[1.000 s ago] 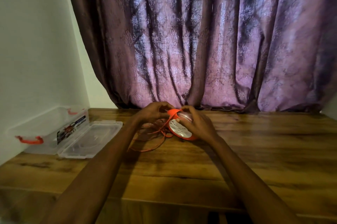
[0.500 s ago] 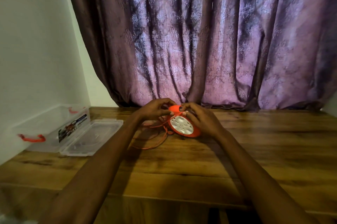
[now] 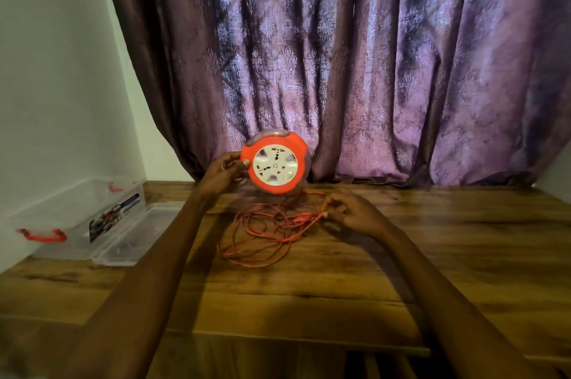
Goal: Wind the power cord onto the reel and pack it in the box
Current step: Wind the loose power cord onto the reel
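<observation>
A round orange plastic reel (image 3: 276, 165), with a white socket face turned toward the camera and a translucent rim, is held upright above the wooden table (image 3: 432, 255). It is gripped at its left edge by the left hand (image 3: 223, 173), the fingers curled round the rim and the thumb laid against the front.

Below and in front of the reel, a thin orange power cord (image 3: 259, 233) lies on the table in loose, tangled loops. To the right of the reel and lower, the right hand (image 3: 352, 212) is held palm down just above the table, with a strand of the cord pinched at its fingertips.

Well to the left of the reel, a clear plastic box (image 3: 77, 218) with red latches is seen against the white wall, its clear lid (image 3: 139, 233) lying flat beside it. Behind the reel a patterned purple curtain (image 3: 340, 54) hangs in folds. Bare wood stretches right of the reel and toward the near edge.
</observation>
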The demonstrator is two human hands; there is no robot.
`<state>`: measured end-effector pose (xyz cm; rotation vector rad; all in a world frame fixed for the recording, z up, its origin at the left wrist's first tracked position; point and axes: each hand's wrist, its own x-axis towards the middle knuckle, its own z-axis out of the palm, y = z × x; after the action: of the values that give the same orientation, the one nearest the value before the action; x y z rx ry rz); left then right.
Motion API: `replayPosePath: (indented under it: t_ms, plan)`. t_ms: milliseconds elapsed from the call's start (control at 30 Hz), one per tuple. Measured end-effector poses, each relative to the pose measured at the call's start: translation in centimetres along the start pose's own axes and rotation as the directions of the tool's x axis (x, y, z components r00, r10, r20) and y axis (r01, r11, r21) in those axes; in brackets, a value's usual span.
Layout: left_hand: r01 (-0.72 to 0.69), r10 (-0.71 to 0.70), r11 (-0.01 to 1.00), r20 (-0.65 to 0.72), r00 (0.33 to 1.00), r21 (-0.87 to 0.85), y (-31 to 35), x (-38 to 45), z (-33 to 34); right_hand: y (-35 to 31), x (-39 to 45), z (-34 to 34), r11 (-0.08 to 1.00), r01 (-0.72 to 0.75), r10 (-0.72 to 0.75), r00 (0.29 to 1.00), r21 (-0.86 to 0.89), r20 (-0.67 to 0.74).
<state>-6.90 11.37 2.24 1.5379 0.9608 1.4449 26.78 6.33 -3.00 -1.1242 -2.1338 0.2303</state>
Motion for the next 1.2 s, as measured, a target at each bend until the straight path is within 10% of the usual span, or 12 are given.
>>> replayPosePath:
  t_ms: [100,233,433,733,1000,1200]
  plan:
    - [0.014,-0.012,0.999,-0.064,0.998,0.033,0.2,0.0,0.6,-0.5,0.3,-0.1,0.982,-0.178,0.186,0.967,-0.061,0.176]
    - [0.066,-0.061,0.997,-0.105,0.993,0.048,0.4,-0.1,1.7,-0.6,1.3,-0.9,0.949,-0.281,0.281,0.959,-0.143,-0.023]
    - [0.133,-0.139,0.989,-0.098,0.985,-0.066,0.9,-1.1,3.8,-3.0,4.6,-0.8,0.798,-0.149,0.338,0.913,0.583,-0.229]
    - [0.155,-0.155,0.987,0.003,0.988,0.051,0.6,-2.3,5.6,-3.3,6.8,-0.8,0.728,-0.107,0.353,0.905,0.677,-0.236]
    - [0.029,-0.166,0.756,0.148,0.975,0.654,-3.7,-3.1,5.0,-1.3,4.8,-1.3,0.544,-0.027,0.61,0.698,0.839,-0.374]
    - [-0.1,-0.104,0.609,0.204,0.974,0.787,-4.0,-2.2,6.2,0.7,3.1,-3.6,0.658,-0.08,0.594,0.667,0.749,-0.451]
